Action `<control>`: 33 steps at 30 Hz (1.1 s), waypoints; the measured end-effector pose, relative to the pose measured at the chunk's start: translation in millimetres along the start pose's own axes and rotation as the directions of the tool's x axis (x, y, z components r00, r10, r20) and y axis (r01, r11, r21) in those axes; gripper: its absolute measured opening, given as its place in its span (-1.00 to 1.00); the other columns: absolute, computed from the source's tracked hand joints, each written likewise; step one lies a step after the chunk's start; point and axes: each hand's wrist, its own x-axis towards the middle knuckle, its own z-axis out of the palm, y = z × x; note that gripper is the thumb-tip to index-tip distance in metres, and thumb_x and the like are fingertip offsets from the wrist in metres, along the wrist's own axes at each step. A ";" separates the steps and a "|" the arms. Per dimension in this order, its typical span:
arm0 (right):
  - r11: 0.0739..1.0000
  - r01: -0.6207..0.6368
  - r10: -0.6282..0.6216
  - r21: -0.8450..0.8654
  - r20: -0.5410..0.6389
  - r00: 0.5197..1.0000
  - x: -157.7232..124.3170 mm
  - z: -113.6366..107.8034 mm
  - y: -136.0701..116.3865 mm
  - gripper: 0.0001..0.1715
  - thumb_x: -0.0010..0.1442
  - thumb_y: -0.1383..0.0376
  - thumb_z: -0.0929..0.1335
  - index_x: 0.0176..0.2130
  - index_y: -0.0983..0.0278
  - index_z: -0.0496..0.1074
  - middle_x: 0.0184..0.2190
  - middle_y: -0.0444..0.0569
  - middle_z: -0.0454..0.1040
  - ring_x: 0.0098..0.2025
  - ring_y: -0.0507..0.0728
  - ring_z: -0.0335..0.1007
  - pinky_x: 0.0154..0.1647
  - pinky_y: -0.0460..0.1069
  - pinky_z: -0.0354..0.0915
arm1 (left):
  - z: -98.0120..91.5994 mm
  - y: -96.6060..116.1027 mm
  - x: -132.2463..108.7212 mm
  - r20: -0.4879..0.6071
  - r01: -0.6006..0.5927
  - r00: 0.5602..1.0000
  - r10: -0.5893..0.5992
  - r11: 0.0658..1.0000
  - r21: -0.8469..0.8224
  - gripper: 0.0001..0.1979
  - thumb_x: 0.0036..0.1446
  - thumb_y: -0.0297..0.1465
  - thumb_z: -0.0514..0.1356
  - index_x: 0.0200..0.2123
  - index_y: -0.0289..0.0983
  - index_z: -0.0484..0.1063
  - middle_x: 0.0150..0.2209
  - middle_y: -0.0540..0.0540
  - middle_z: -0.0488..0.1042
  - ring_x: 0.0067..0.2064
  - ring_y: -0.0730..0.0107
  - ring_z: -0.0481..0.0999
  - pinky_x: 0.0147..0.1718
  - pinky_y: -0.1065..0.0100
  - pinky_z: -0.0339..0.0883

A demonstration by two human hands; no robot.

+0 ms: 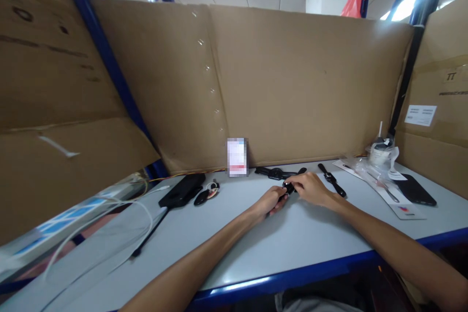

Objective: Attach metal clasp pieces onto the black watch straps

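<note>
My left hand (272,200) is closed around a small black watch (288,188), a little above the table. From the other side, the bent fingers of my right hand (309,187) pinch the same watch. Fingers hide much of it. Just behind my hands a black watch with its strap spread out (275,173) lies on the table. To the right of my right hand is another black watch (331,178), laid flat with both strap ends extended.
A phone-like lit card (237,158) stands against the cardboard wall (292,83). Keys (207,193), a black power bank (183,190) and a white power strip (69,226) lie left. Clear packaging (380,187), a black phone (416,189) and a wrapped cup (380,152) are right.
</note>
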 end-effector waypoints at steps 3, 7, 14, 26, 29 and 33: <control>1.000 0.020 -0.020 0.016 0.009 1.000 0.2 0.3 4.3 -0.52 0.16 0.52 0.25 -0.13 0.17 0.64 -0.22 -0.06 0.66 -0.20 0.11 0.56 -0.16 -0.07 0.31 | 0.0 0.4 0.6 -0.013 0.015 1.000 -0.015 1.000 0.007 -0.68 0.28 -0.25 -0.05 -0.50 -0.23 0.21 -0.75 0.16 0.07 -0.76 0.59 -0.05 -0.71 0.43 -0.23; 0.999 -0.042 0.042 0.022 -0.026 0.999 1.9 0.5 3.2 -0.54 0.20 0.49 0.25 -0.08 0.18 0.62 -0.22 -0.05 0.66 -0.22 0.10 0.56 -0.19 -0.07 0.31 | 0.2 -0.2 1.2 -0.006 0.012 1.000 -0.012 1.000 0.019 -0.68 0.29 -0.27 -0.07 -0.50 -0.24 0.21 -0.76 0.16 0.07 -0.77 0.59 -0.05 -0.71 0.42 -0.24; 1.000 -0.025 0.025 0.004 0.021 0.999 2.2 -1.5 -2.5 -0.54 0.19 0.50 0.24 -0.15 0.18 0.65 -0.22 -0.06 0.66 -0.18 0.10 0.56 -0.13 -0.07 0.31 | -0.8 -1.7 1.9 0.009 0.001 1.000 -0.001 1.000 0.011 -0.68 0.28 -0.27 -0.06 -0.51 -0.23 0.20 -0.76 0.16 0.07 -0.77 0.58 -0.05 -0.72 0.42 -0.23; 0.997 -0.038 0.039 0.061 -0.014 0.999 2.6 0.9 -11.2 -0.75 0.20 0.39 0.37 -0.13 0.23 0.60 -0.31 -0.06 0.56 -0.34 0.05 0.40 -0.31 -0.09 0.18 | 1.3 -0.4 1.4 -0.004 -0.001 1.000 0.002 0.999 0.053 -0.65 0.27 -0.21 -0.04 -0.53 -0.23 0.20 -0.77 0.16 0.08 -0.78 0.60 -0.04 -0.73 0.42 -0.22; 0.998 -0.027 0.029 0.065 -0.018 0.999 2.0 0.7 -13.3 -0.79 0.19 0.39 0.39 -0.15 0.27 0.56 -0.31 -0.07 0.52 -0.35 0.04 0.34 -0.33 -0.09 0.14 | 2.0 -1.1 1.6 -0.014 0.004 1.000 -0.003 0.998 0.070 -0.66 0.26 -0.20 -0.02 -0.52 -0.23 0.20 -0.77 0.16 0.09 -0.78 0.60 -0.04 -0.74 0.42 -0.23; 0.998 -0.022 0.023 0.066 -0.023 0.999 1.3 2.0 -13.9 -0.84 0.17 0.41 0.38 -0.21 0.29 0.53 -0.34 -0.08 0.48 -0.38 0.02 0.30 -0.33 -0.08 0.12 | 2.4 -1.8 1.9 -0.006 -0.001 1.000 0.002 0.997 0.078 -0.66 0.25 -0.20 -0.01 -0.53 -0.23 0.20 -0.78 0.16 0.10 -0.79 0.60 -0.04 -0.75 0.41 -0.24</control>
